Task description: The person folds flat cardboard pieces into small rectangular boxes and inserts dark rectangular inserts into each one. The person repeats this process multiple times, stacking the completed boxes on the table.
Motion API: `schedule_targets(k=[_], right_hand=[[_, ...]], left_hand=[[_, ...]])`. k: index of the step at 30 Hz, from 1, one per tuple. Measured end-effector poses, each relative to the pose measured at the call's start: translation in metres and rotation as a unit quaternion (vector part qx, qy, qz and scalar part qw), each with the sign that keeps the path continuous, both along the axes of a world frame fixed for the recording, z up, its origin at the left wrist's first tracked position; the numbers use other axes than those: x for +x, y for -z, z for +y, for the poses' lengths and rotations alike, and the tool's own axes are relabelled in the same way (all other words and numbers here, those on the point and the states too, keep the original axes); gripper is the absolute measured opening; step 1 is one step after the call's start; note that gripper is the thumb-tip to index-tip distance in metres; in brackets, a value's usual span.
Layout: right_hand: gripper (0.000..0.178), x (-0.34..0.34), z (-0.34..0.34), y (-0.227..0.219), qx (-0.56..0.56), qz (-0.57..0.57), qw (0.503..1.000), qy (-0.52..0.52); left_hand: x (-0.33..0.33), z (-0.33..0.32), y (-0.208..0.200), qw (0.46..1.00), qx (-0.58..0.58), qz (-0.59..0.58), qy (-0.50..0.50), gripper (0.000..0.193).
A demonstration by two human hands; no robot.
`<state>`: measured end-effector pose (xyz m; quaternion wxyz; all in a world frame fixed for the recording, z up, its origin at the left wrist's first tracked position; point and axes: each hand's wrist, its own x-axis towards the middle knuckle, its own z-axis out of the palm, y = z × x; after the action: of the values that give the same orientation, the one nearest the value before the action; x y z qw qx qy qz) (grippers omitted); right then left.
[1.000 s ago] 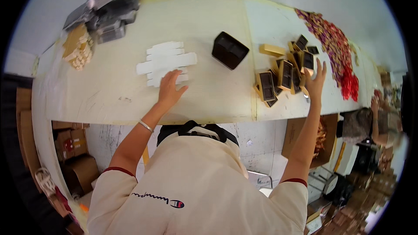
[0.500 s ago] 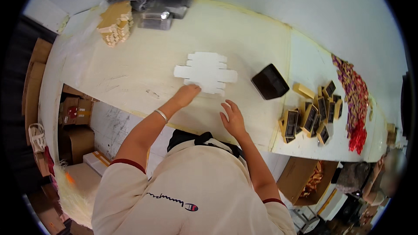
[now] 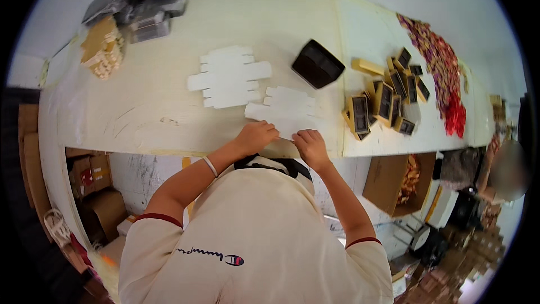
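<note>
A flat, die-cut white box blank (image 3: 288, 108) lies close to me on the table, its near edge between my two hands. My left hand (image 3: 258, 137) is closed on the left part of that edge. At the right part, my right hand (image 3: 310, 146) has its fingers curled over the card. Just beyond and to the left rests another white box blank (image 3: 228, 79), unfolded, with flaps on its sides. A black, open tray-like container (image 3: 318, 63) stands to the right of the blanks.
Several small gold boxes with dark windows (image 3: 384, 101) are heaped at right, beside a pile of red and purple wrapped pieces (image 3: 430, 50). Far left are stacked gold card blanks (image 3: 103, 48) and clear plastic boxes (image 3: 151, 25). An open carton (image 3: 388, 183) stands below the table's right side.
One white blank has come off the spot where my left hand was and now lies nearer me, gripped by both hands. My right hand has closed on its edge. The view has shifted.
</note>
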<state>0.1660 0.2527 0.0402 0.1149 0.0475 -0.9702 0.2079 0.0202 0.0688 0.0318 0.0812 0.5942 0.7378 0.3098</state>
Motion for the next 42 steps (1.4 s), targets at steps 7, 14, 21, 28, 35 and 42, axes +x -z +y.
schedule_targets(k=[7, 14, 21, 28, 35, 42], right_hand=[[0.033, -0.001, -0.012, 0.051, -0.052, -0.034, 0.981, 0.181], [0.029, 0.009, -0.015, 0.056, 0.045, 0.015, 0.998, 0.031], [0.022, -0.006, -0.003, 0.055, 0.133, -0.027, 0.987, -0.084], [0.012, -0.019, -0.008, 0.083, -0.054, -0.079, 0.992, 0.088], [0.031, -0.013, -0.028, 0.051, -0.137, 0.038, 0.958, 0.249], [0.029, 0.117, -0.029, 0.057, -0.278, 0.153, 0.769, 0.555]], left_hand=[[0.013, 0.023, 0.031, 0.946, -0.163, -0.213, -0.184, 0.024], [0.011, 0.025, 0.052, 0.991, -0.102, 0.061, -0.065, 0.026], [0.015, 0.011, 0.044, 0.996, -0.022, 0.073, -0.041, 0.014], [-0.007, 0.039, 0.048, 0.984, -0.16, 0.03, -0.066, 0.012], [-0.005, 0.044, 0.053, 0.973, -0.195, 0.037, -0.121, 0.011], [-0.005, 0.021, 0.086, 0.978, -0.113, 0.147, -0.098, 0.018]])
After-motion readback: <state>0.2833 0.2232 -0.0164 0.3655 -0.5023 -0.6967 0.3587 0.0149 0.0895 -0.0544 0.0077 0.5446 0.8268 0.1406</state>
